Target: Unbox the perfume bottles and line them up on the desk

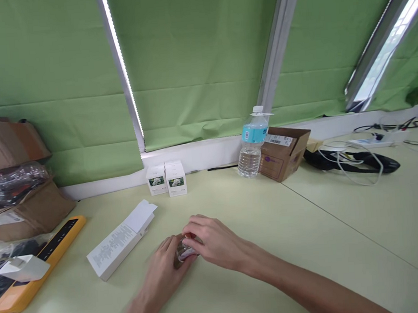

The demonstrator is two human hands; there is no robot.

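Note:
A small clear glass container stands on the pale green table between my hands. My left hand wraps around its side, thumb at the front and fingers behind. From above, my right hand pinches a small copper-coloured piece at the container's top; its exact kind is mostly hidden by my fingers. Left of my hands lies a long white box with grey print, its end flap open. Beyond them, two small white boxes with flower pictures stand side by side.
At the back stand a water bottle and an open brown carton. A black object with a white cable lies to the right. On the left are a yellow power strip, a white charger and stacked cartons.

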